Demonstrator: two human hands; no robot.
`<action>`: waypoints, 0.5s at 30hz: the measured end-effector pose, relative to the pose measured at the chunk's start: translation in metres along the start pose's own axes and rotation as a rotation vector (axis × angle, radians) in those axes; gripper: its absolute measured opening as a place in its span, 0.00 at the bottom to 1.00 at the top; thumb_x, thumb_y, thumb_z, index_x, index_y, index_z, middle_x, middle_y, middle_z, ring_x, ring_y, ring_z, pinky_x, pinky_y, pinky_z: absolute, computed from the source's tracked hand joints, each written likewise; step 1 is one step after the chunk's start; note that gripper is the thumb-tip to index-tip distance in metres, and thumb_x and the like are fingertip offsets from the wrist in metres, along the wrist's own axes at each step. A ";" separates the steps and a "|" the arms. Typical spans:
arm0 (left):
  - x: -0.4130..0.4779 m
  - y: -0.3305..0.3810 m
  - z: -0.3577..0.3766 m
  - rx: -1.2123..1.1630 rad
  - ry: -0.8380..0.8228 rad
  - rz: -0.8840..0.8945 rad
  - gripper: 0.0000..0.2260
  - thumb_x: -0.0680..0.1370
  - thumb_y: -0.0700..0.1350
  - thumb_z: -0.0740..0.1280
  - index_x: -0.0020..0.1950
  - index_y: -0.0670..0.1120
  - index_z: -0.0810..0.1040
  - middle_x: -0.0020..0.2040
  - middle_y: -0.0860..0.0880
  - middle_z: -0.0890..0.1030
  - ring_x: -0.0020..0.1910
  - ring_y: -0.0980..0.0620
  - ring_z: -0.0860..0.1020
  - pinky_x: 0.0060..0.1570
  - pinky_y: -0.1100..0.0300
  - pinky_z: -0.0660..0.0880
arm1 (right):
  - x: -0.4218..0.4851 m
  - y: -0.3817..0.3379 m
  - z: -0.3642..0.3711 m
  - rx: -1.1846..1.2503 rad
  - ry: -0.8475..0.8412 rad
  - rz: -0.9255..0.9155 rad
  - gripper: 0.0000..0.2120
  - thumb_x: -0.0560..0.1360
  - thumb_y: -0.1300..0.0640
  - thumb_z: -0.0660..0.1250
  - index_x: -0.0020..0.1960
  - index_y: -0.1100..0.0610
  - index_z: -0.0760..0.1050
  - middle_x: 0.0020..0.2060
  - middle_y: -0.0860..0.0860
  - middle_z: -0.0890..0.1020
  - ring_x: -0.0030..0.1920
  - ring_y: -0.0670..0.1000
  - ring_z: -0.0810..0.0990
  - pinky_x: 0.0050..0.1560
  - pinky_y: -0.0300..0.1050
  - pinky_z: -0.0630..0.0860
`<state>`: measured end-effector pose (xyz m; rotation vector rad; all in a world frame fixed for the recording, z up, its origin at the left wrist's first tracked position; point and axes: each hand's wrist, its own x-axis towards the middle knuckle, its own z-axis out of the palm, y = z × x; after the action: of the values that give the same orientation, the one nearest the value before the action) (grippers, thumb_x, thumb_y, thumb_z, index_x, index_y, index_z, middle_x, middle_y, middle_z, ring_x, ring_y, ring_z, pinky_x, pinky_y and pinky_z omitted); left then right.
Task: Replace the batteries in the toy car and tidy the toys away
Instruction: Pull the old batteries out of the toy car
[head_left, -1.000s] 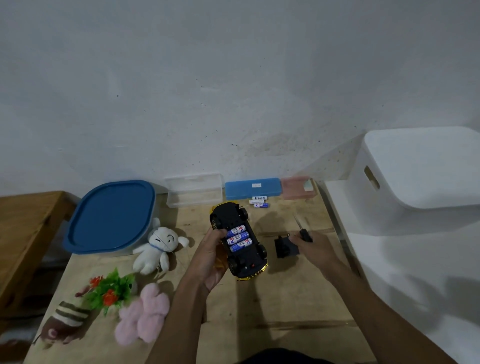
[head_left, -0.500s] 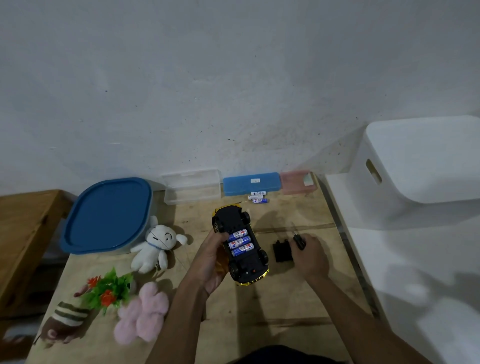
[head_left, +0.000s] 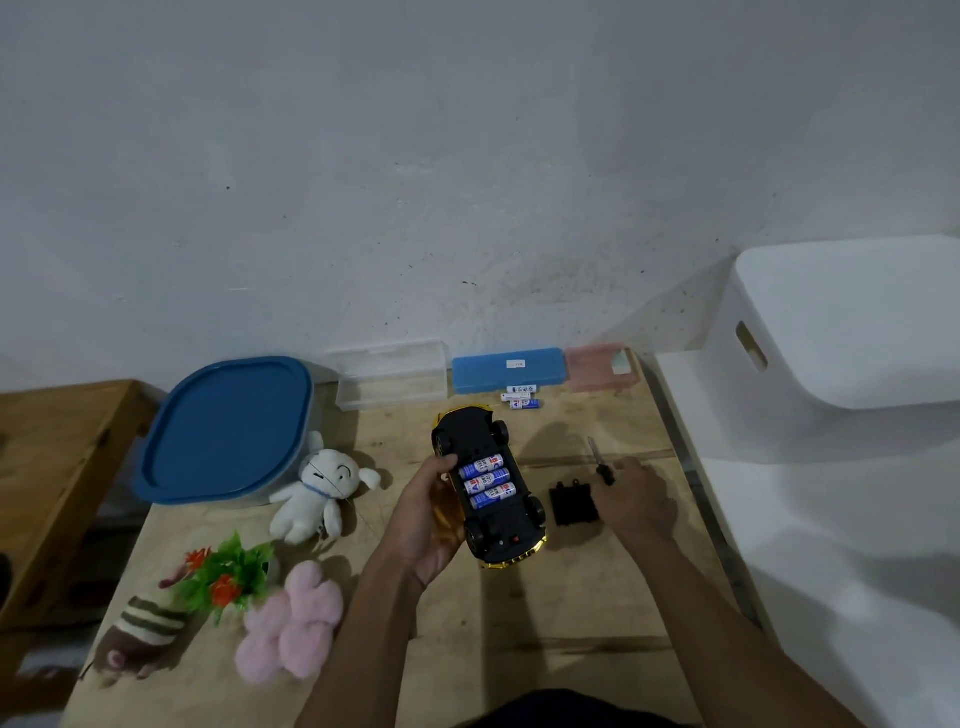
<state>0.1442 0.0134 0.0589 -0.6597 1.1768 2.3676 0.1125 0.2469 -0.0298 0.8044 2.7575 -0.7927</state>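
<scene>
The yellow toy car (head_left: 488, 491) lies upside down, its black underside up, with three blue batteries (head_left: 485, 480) showing in the open compartment. My left hand (head_left: 428, 512) grips the car from its left side. My right hand (head_left: 631, 496) rests on the table to the car's right and holds a small screwdriver (head_left: 600, 462) by its black handle. The black battery cover (head_left: 574, 503) lies flat between the car and my right hand, at my fingertips. A few loose batteries (head_left: 522, 397) lie near the blue case behind the car.
A blue-lidded tub (head_left: 228, 431) stands at back left. A clear box (head_left: 392, 374), blue case (head_left: 506, 368) and pink box (head_left: 600, 369) line the wall. White plush (head_left: 317, 488), pink plush (head_left: 288, 621), plastic flowers (head_left: 226, 574) and a striped toy (head_left: 143, 626) lie left. A white bin (head_left: 841, 338) stands right.
My right hand with the screwdriver has come down onto the table beside the battery cover. The left hand still holds the car in the same place.
</scene>
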 end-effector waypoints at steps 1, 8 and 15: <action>0.000 0.000 -0.001 -0.003 -0.001 0.000 0.25 0.73 0.47 0.65 0.68 0.39 0.74 0.60 0.36 0.81 0.58 0.37 0.79 0.67 0.40 0.71 | -0.002 -0.004 -0.005 -0.006 0.032 -0.017 0.18 0.76 0.46 0.65 0.62 0.53 0.74 0.59 0.54 0.77 0.60 0.57 0.74 0.57 0.52 0.72; -0.002 0.002 0.000 0.014 0.019 0.035 0.25 0.73 0.47 0.67 0.68 0.39 0.75 0.58 0.37 0.82 0.56 0.38 0.81 0.64 0.41 0.74 | -0.049 -0.062 -0.069 0.421 0.000 -0.471 0.08 0.77 0.50 0.66 0.55 0.48 0.77 0.52 0.43 0.77 0.47 0.41 0.77 0.46 0.42 0.76; -0.003 0.004 0.008 0.062 -0.021 0.119 0.25 0.74 0.47 0.67 0.69 0.40 0.74 0.61 0.36 0.81 0.54 0.41 0.82 0.50 0.50 0.82 | -0.089 -0.092 -0.071 0.199 -0.130 -0.633 0.10 0.75 0.47 0.69 0.55 0.48 0.80 0.44 0.42 0.74 0.39 0.41 0.74 0.41 0.38 0.74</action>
<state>0.1428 0.0174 0.0670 -0.5565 1.3085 2.4179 0.1373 0.1787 0.0978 -0.1290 2.8503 -1.1820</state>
